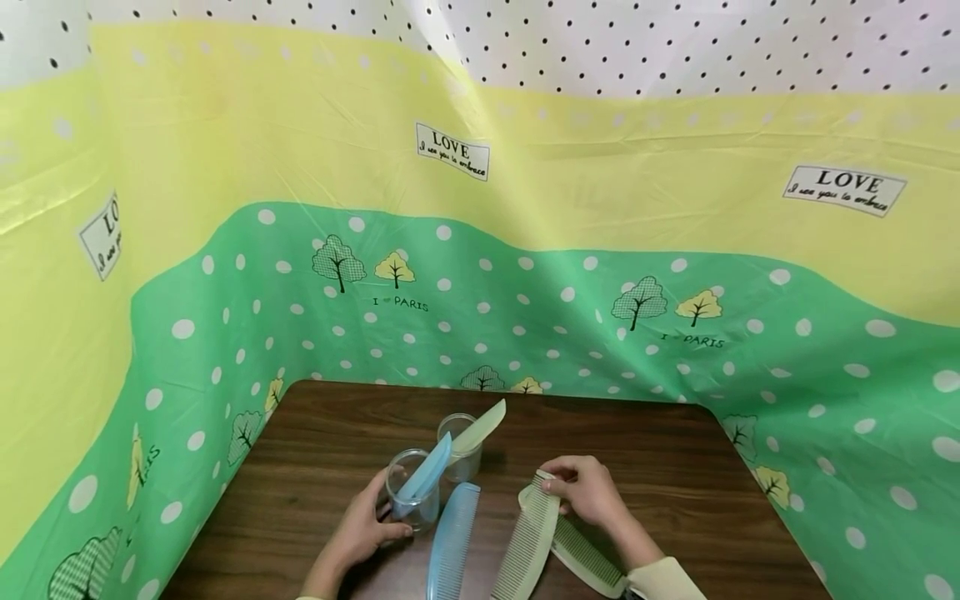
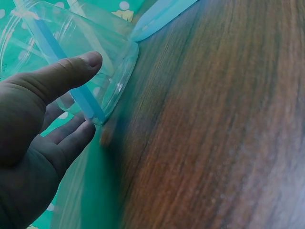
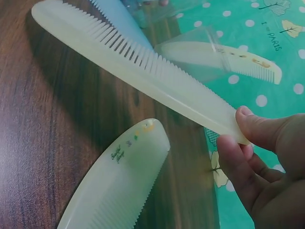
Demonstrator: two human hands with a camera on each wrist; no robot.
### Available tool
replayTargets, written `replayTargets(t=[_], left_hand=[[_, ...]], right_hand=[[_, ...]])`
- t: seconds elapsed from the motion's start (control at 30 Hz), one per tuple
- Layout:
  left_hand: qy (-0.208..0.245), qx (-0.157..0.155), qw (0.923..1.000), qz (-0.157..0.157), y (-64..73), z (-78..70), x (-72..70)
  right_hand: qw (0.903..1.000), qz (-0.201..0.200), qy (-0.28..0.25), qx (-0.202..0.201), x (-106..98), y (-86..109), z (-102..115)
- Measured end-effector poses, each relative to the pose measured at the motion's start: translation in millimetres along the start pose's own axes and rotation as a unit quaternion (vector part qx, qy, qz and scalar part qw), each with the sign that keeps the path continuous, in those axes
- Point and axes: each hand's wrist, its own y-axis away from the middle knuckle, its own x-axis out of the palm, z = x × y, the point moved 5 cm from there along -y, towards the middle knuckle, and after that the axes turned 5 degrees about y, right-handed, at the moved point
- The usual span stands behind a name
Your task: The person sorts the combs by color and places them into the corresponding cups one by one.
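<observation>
My left hand [image 1: 358,521] holds a clear plastic cup [image 2: 121,71] at the table's left, thumb on one side and fingers on the other. A blue comb [image 1: 427,473] leans inside this cup. With thumb and fingers, my right hand [image 1: 588,492] pinches one end of a pale green comb [image 3: 143,71], raised above the tabletop. Under it lies a second pale green comb [image 3: 121,176], printed with a small coloured pattern near its end. Between the hands, another blue comb [image 1: 453,542] lies on the table.
Behind the held cup stands a second clear cup [image 1: 461,467] with a pale green comb [image 1: 480,427] slanting out of it. The dark wood table [image 1: 315,433] is bordered by a patterned curtain [image 1: 525,317] at the back and sides.
</observation>
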Motion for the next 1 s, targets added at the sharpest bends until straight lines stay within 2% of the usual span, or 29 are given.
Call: replayTargets(t=[0.27,0.53,0.83,1.0], left_hand=[[0.002,-0.007,1.0000,0.003,6.0,3.9,3.6],[-0.002,-0.009,0.9999,-0.006,8.0,4.9,5.3],[0.010,-0.013,0.9998,-0.010,-0.3,-2.3,1.3],[0.009,-0.012,0.9998,-0.011,-3.5,-3.4,-0.3]], right_hand=[[0.9989,-0.025,-0.036,0.017,-7,10.8,5],[0.9977,-0.051,-0.042,0.015,-18,19.1,15],[0.9939,-0.093,-0.056,0.019,-33,19.9,34],[0.9918,-0.107,-0.069,0.008,-42,21.1,42]])
